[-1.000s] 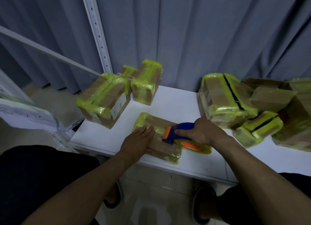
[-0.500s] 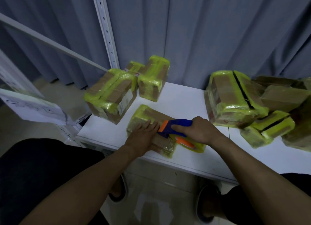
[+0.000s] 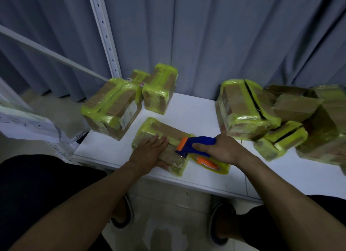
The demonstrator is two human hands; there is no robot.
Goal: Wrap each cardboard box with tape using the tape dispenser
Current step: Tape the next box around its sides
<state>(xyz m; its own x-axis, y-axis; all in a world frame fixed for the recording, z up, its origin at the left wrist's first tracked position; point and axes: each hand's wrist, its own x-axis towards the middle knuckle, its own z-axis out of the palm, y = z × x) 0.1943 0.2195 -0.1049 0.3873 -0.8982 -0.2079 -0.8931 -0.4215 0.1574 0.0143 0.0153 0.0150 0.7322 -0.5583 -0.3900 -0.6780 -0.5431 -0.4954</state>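
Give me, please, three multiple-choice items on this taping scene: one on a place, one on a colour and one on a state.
1. Where does the cardboard box under the hands lie?
A. on the floor
B. on the white table, near its front edge
C. atop the right-hand pile

2. What colour is the tape dispenser handle?
A. red
B. white
C. blue

3. What is the left hand doing?
A. pressing flat on the box
B. gripping the dispenser
C. hanging off the table

Answers: 1 B, the box rests on the tabletop between the two piles; 2 C, the right hand grips a blue handle with an orange front; 3 A, its fingers lie straight on the box.
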